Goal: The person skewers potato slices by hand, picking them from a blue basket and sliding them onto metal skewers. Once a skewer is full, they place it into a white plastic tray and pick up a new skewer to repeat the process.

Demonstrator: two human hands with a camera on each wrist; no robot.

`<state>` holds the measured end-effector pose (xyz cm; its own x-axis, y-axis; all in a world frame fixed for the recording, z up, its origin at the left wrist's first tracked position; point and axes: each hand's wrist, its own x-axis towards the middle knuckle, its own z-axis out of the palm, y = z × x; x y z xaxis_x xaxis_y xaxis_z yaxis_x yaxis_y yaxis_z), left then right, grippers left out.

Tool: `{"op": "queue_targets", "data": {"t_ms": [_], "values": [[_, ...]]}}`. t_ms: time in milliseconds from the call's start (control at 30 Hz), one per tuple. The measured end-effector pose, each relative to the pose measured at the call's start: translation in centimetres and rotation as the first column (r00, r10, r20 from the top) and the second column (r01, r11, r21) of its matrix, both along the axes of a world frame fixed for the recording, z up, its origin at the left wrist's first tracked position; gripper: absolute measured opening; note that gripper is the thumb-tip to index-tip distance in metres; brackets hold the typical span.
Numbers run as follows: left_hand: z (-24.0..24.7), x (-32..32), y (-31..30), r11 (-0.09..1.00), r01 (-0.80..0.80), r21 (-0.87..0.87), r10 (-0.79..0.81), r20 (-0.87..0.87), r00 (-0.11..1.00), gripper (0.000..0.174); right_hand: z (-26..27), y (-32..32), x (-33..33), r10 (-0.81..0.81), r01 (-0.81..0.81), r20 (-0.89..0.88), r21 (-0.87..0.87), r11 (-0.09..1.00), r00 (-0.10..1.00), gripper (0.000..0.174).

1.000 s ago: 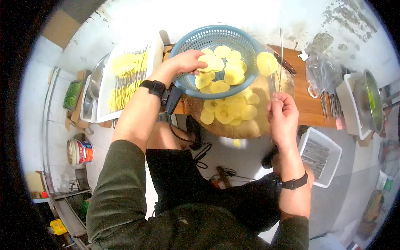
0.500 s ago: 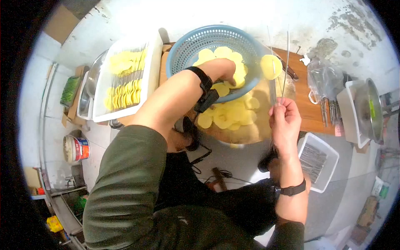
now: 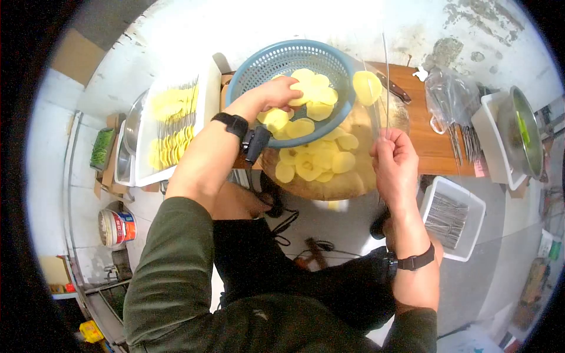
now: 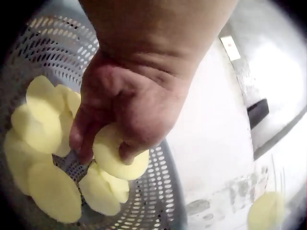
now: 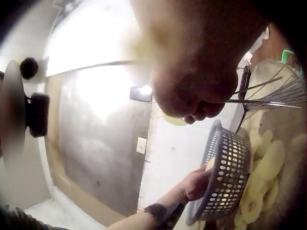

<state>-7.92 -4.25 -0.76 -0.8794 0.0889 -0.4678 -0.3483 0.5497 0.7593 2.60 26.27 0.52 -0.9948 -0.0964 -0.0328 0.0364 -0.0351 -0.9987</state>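
Inside the blue-grey perforated basket (image 3: 247,70), the left hand (image 3: 273,94) pinches a round yellow slice (image 4: 110,152) between thumb and fingers, other slices (image 4: 54,191) lying around it. The right hand (image 3: 397,165) grips thin metal skewers (image 3: 386,70) that point up and away from the body. A yellow slice (image 3: 367,88) sits on a skewer above that hand. More slices (image 3: 318,160) are piled on the round wooden board (image 3: 359,182) under and in front of the basket.
On the left stands a white tray (image 3: 207,88) with skewered slices. A knife (image 3: 395,89) lies behind the board. At right are a plastic bag (image 3: 450,97), loose skewers (image 3: 471,144), a metal bowl (image 3: 521,141) and, lower down, a white bin (image 3: 475,215) of skewers.
The left hand has moved from the right side of the basket back toward its left and now shows a slice in its fingers. The right hand still holds the skewers, nearly in place.
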Motion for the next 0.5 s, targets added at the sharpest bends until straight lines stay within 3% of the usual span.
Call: {"op": "queue_targets", "data": {"t_ms": [67, 233, 333, 400, 500], "values": [[1.4, 1.2, -0.4, 0.971, -0.125, 0.203, 0.129, -0.007, 0.992, 0.036, 0.0, -0.2, 0.2, 0.007, -0.006, -0.016, 0.033, 0.999, 1.0, 0.014], [5.1, 5.1, 0.2, 0.932, -0.181, 0.313, 0.23, -0.128, 0.965, 0.034, -0.8, -1.3, 1.2, 0.116, -0.117, 0.011, 0.079, 0.99, 0.993, 0.013], [5.4, 7.6, 0.2, 0.858, -0.217, 0.465, 0.346, -0.211, 0.914, 0.033, -0.7, -2.3, 2.2, 0.208, -0.214, 0.086, 0.069, 0.974, 0.974, 0.014], [5.1, 9.0, 0.3, 0.726, -0.192, 0.661, 0.386, -0.159, 0.909, 0.031, -1.4, -2.8, 2.7, 0.232, -0.239, 0.082, 0.075, 0.968, 0.969, 0.014], [4.3, 9.5, 0.1, 0.783, -0.239, 0.574, 0.416, -0.2, 0.887, 0.031, -1.4, -3.5, 3.3, 0.274, -0.288, 0.131, 0.106, 0.952, 0.953, 0.014]]}}
